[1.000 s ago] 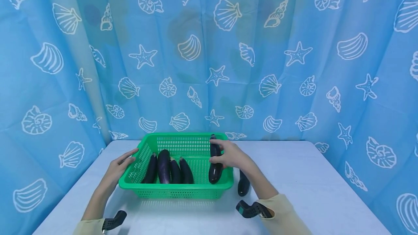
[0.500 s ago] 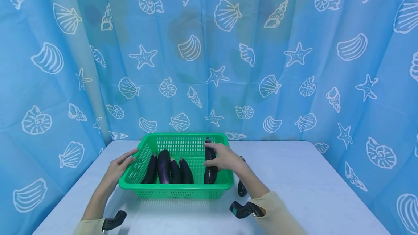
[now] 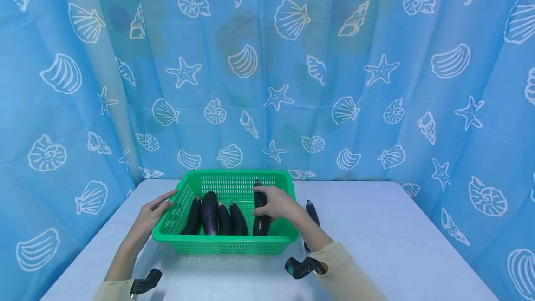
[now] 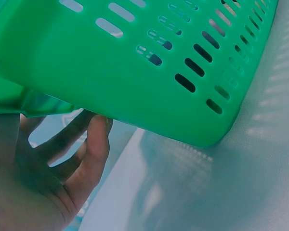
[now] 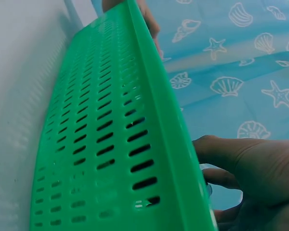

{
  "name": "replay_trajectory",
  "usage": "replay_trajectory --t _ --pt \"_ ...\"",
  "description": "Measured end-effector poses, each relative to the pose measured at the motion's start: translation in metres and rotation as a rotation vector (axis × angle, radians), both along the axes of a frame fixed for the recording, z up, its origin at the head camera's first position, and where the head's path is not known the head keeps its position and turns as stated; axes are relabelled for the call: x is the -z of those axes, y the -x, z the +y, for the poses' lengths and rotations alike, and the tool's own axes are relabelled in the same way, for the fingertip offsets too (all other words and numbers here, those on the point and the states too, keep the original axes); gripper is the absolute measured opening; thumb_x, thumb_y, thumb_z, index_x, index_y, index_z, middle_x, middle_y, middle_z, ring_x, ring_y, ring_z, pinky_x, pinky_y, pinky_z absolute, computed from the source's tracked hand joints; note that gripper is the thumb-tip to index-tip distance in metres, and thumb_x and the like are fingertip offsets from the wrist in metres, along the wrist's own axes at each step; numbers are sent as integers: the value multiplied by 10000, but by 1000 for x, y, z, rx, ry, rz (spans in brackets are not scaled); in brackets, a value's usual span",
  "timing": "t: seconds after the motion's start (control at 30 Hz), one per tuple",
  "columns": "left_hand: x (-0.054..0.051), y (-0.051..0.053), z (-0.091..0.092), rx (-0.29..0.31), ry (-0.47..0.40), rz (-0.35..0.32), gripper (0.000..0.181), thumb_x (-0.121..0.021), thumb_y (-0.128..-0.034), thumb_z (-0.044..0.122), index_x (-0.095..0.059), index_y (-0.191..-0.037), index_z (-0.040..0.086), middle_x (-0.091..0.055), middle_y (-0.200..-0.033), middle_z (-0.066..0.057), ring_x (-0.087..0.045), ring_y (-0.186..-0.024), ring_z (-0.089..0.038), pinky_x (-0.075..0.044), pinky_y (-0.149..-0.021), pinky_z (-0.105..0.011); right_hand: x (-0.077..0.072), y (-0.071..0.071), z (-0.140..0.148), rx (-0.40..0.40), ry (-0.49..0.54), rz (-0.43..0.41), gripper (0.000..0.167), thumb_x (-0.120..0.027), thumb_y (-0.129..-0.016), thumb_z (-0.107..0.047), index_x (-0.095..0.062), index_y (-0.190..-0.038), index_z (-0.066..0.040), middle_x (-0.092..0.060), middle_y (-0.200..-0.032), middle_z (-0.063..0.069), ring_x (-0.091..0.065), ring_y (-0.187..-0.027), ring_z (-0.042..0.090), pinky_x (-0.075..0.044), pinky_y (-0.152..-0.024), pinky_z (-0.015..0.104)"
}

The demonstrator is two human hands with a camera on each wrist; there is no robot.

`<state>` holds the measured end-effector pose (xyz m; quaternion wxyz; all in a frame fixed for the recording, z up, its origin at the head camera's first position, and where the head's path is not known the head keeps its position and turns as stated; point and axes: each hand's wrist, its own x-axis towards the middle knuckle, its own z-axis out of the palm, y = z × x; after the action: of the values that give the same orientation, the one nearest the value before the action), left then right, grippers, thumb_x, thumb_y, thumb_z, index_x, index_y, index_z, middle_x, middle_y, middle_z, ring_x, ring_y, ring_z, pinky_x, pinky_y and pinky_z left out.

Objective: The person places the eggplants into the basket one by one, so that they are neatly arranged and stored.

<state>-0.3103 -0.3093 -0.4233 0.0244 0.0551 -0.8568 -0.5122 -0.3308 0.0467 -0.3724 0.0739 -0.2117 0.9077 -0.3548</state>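
Note:
A green perforated plastic basket (image 3: pixel 223 238) stands on the table. My right hand (image 3: pixel 277 202) reaches over its right side and grips a dark eggplant (image 3: pixel 261 226) between thumb and fingers, inside the basket. In the right wrist view the basket wall (image 5: pixel 96 125) hides most of that eggplant. Several other eggplants (image 3: pixel 210 212) lie side by side in the basket's left half. At the left rim, my left hand (image 3: pixel 150 215) touches the basket with fingers fairly straight. The left wrist view shows the thumb (image 4: pixel 97 139) against the basket's underside edge.
One more eggplant (image 3: pixel 311 210) lies on the white table (image 3: pixel 368 231) just right of the basket, partly covered by my right forearm. A blue shell-patterned curtain (image 3: pixel 267 120) closes off the back and sides. Each forearm carries a black camera mount (image 3: pixel 303 267).
My right hand has carried its eggplant leftward and lower in the basket, towards the row of others. More of the eggplant on the table now shows. The left hand has stayed put.

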Motion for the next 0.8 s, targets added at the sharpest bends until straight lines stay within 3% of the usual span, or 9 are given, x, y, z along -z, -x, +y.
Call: replay_trajectory --t 0.27,0.6,0.8 --pt "0 1 1 -2 -4 -1 581 -432 -1018 485 -344 -1536 237 -238 -1617 -196 -290 -1445 -451 -318 -1134 -613 2 -3 -11 29 6 -20 708 -780 -835 -156 -460 -1466 -136 -537 -1345 208 -652 -680 175 -606 -611 428" --pt "0 0 -1 2 7 3 585 -428 -1017 497 -343 -1536 242 -244 -1616 -190 -289 -1446 -447 -316 -1130 -620 10 1 -21 43 -24 -58 668 -753 -861 -161 -466 -1464 -145 -499 -1410 205 -652 -707 150 -598 -569 334" --pt "0 -1 -1 3 6 7 587 -436 -1014 500 -347 -1534 244 -233 -1621 -184 -264 -1458 -447 -300 -1140 -621 13 3 -25 60 -31 -84 660 -766 -850 -156 -488 -1448 -161 -508 -1396 192 -652 -789 195 -600 -589 363"
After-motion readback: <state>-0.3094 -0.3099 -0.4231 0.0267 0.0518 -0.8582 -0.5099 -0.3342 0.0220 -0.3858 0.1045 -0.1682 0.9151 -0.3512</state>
